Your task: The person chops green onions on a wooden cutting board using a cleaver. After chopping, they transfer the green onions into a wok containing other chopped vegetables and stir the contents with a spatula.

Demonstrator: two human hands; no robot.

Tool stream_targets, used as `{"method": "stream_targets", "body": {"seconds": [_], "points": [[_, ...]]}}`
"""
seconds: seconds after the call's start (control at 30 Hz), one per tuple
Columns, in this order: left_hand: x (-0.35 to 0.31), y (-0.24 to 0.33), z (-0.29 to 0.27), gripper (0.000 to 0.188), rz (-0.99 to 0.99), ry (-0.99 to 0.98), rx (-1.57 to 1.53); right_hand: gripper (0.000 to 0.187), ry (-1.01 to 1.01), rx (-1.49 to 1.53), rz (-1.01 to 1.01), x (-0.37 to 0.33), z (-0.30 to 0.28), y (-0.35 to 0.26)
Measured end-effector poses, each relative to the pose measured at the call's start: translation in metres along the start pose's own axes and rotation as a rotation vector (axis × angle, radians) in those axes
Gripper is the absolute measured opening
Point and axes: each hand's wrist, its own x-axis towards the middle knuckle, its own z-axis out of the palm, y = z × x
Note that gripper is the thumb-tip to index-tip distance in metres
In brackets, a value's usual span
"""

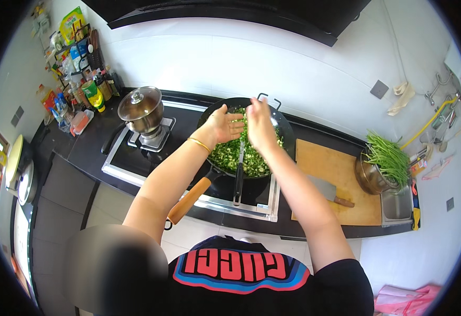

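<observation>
A dark wok [289, 138] stands on the right side of the stove, filled with finely chopped greens [225, 158] mixed with pale bits. Over its left part is my left hand [224, 125], palm turned inward, fingers apart and holding nothing. My right hand [260, 126] hovers beside it, fingers stretched out and somewhat blurred, with nothing seen in it. The two hands face each other with a small gap. A utensil with a black handle [239, 180] rests in the wok, its handle over the near rim. The wok's wooden handle [190, 200] points toward me, partly behind my left forearm.
Left of the wok, a lidded steel pot [142, 113] sits on the other burner. To the right, a cleaver [325, 188] lies on a wooden cutting board [314, 152], near a metal pot [370, 176] of long green stalks [387, 158]. Bottles [94, 95] crowd the far left corner.
</observation>
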Motion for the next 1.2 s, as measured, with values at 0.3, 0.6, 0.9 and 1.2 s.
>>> {"method": "stream_targets", "body": {"seconds": [0.3,0.6,0.9,1.2], "points": [[-0.016,-0.02,0.009,0.023,0.687,0.223,1.114,0.039,-0.071,-0.066,0.013,0.007,-0.028,0.067],[-0.014,-0.018,0.019,0.044,1.047,0.124,0.943,0.038,0.009,-0.503,0.203,-0.019,0.0,0.114],[-0.057,-0.037,-0.03,0.057,0.581,0.519,0.839,0.07,-0.632,-0.383,-0.126,-0.084,-0.013,0.003],[-0.099,-0.021,-0.06,0.037,0.489,0.333,0.862,0.068,-0.853,-0.511,0.254,-0.064,-0.039,0.005]]}}
